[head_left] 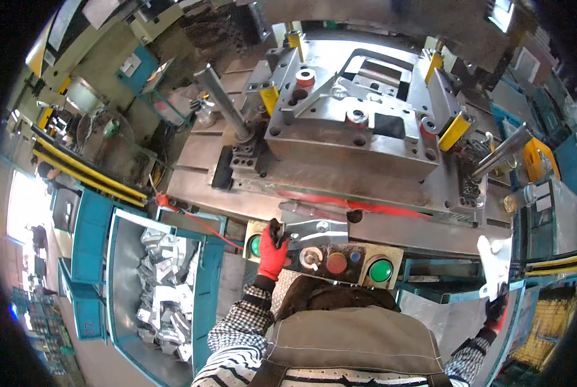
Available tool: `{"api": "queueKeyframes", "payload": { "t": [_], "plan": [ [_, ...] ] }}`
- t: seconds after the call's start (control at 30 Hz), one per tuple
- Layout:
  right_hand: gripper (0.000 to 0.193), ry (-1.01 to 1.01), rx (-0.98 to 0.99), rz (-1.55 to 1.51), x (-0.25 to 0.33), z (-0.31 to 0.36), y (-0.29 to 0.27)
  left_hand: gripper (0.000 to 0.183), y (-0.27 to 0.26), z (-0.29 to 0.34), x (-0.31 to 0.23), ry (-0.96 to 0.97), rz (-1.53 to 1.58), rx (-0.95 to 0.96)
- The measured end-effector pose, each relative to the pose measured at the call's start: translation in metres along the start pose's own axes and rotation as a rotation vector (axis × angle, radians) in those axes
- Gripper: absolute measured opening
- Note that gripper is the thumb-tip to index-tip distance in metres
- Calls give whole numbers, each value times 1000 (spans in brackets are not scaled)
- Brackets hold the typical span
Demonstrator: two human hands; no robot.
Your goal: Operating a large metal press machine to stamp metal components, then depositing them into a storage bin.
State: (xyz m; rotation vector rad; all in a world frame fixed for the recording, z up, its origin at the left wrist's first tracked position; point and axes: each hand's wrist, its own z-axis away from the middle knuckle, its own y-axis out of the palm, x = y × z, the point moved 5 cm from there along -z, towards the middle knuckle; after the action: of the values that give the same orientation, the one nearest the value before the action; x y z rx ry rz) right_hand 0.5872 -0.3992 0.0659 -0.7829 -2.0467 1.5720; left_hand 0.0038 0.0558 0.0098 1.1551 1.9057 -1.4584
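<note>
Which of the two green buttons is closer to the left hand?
The left green button, right beside the left hand; the other lies beyond the red button.

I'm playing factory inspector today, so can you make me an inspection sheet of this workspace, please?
Surface: grey metal machine bed, bearing a big steel die.
Job's things: grey metal part by the control panel; pale metal part at far right.
Clutter: jumbled metal pieces in a blue-edged bin, left.
Hands: gloved left hand grips the grey metal part's left end; gloved right hand grips the pale one's near end.
Cables: thin red line left of the panel; can't tell whether it's a cable.
Surroundings: yellow-and-black bars, left.
</note>
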Motion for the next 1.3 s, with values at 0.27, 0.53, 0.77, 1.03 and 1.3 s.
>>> {"api": "queueKeyframes", "payload": {
  "t": [0.27, 0.53, 0.77, 1.03, 1.3],
  "plan": [
    [30, 96, 136, -1645, 242, -117, -77, 52, 11, -4, 10, -23, 78, 159],
    [35, -605, 340, -1367, 398, -313, -110, 52, -27, 1, 5, -65, 190, 79],
    [18, -290, 873, -1335, 453, -462, 10, 41, -110, 52, 38, -320, 237, -224],
    [49, -680, 740, -337, 510, -414, -28, 42, -140, 70, 81, -414, 404, -389],
    [44, -740, 55, -846, 474, -247, -127, 63, -103, 35, 118, -252, 64, -137]
  ]
}}
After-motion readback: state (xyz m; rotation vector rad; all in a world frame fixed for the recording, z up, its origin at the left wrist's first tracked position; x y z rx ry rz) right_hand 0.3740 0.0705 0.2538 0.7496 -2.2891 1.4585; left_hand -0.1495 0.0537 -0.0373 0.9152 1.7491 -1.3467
